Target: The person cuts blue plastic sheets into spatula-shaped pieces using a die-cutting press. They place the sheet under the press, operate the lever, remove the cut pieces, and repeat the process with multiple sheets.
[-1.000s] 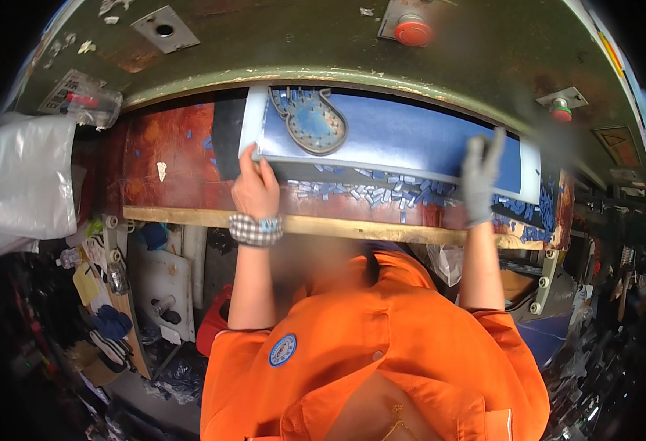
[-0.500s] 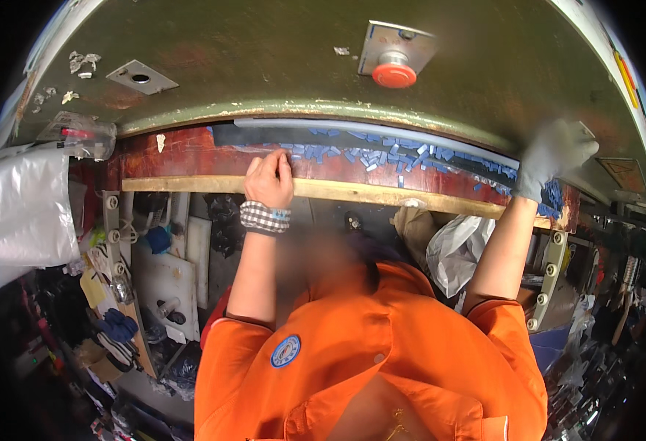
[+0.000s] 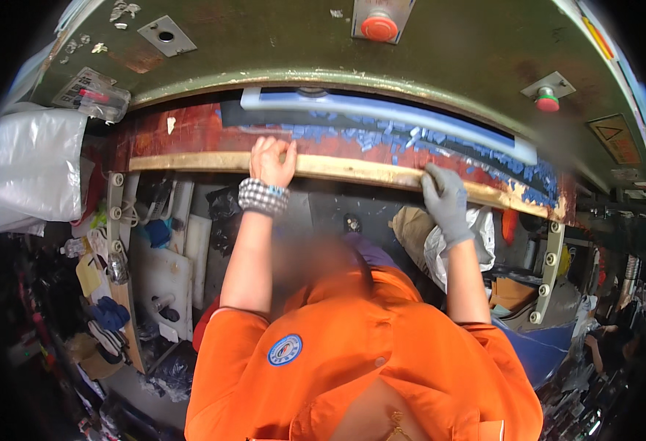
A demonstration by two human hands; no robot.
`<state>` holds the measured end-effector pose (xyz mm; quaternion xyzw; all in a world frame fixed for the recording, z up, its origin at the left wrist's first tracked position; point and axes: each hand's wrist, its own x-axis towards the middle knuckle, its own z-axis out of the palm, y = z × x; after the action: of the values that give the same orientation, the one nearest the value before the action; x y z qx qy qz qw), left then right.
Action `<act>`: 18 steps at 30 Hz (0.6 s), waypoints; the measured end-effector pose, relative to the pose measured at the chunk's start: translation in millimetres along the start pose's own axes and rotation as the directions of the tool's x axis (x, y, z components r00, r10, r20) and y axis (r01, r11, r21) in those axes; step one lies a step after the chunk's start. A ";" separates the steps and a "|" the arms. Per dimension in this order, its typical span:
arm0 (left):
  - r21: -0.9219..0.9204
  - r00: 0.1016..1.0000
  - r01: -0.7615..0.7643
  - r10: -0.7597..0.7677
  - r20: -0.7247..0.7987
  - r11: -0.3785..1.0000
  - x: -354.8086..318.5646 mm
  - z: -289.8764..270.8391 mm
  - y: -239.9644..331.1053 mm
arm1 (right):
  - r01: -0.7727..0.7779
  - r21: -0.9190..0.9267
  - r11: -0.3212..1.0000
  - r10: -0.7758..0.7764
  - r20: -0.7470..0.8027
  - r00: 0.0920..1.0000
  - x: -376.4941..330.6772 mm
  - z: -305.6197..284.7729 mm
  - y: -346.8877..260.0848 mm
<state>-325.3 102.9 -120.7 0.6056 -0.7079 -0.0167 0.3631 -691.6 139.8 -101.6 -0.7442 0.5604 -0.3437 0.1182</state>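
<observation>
- Curled left hand [image 3: 270, 163] and gloved right hand [image 3: 446, 200] meet the front edge of the bench [image 3: 196, 132]; cannot tell whether either grips.
- White-bordered board [image 3: 389, 120] lies toward the back edge, behind blue offcuts [image 3: 365, 137].

My bare L hand [image 3: 273, 162], checked cuff [image 3: 263, 197] at the wrist, rests at the wood strip [image 3: 360, 170] along the table's front, fingers curled; can't tell if it's gripping. My R hand [image 3: 446, 197], in a grey glove, is on the same strip further R, fingers bent. Blue scraps [image 3: 394, 141] litter the red tabletop [image 3: 198, 134] beyond, w/ a pale-edged board [image 3: 411, 126] behind, partly under the green machine housing [image 3: 264, 51]. Red btn [image 3: 379, 28] up top; clear plastic bag [image 3: 33, 162] far L.
</observation>
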 end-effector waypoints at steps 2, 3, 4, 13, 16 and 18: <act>0.020 0.999 0.042 -0.043 0.030 0.999 -13.8 -8.5 4.5 | -0.020 -0.033 0.999 0.020 0.019 1.000 -4.7 -4.7 -12.7; 0.017 0.999 0.038 -0.038 0.023 0.999 -23.2 -14.7 8.3 | -0.060 -0.057 0.997 0.062 0.023 0.998 -8.1 -5.8 -22.7; 0.004 0.999 0.031 -0.031 0.011 0.999 -33.5 -21.7 11.9 | -0.163 -0.117 0.980 0.174 0.092 0.981 -10.5 -6.2 -33.5; -0.059 0.939 0.292 -0.298 -0.171 0.954 -45.7 -64.7 15.1 | 0.246 0.069 0.967 -0.250 0.055 0.967 55.7 98.3 -151.3; 0.179 0.972 0.231 -0.219 -0.086 0.956 -49.9 -67.7 16.7 | 0.200 0.087 0.976 -0.201 0.003 0.980 39.4 125.9 -185.2; 0.230 0.974 0.224 -0.209 -0.085 0.947 -68.0 -74.6 23.3 | 0.203 0.165 0.965 -0.201 -0.027 0.979 19.5 122.3 -194.4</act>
<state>-305.0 199.4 -88.6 0.7190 -0.6230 0.0465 0.3045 -463.8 163.2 -75.1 -0.7833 0.4515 -0.4031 0.1416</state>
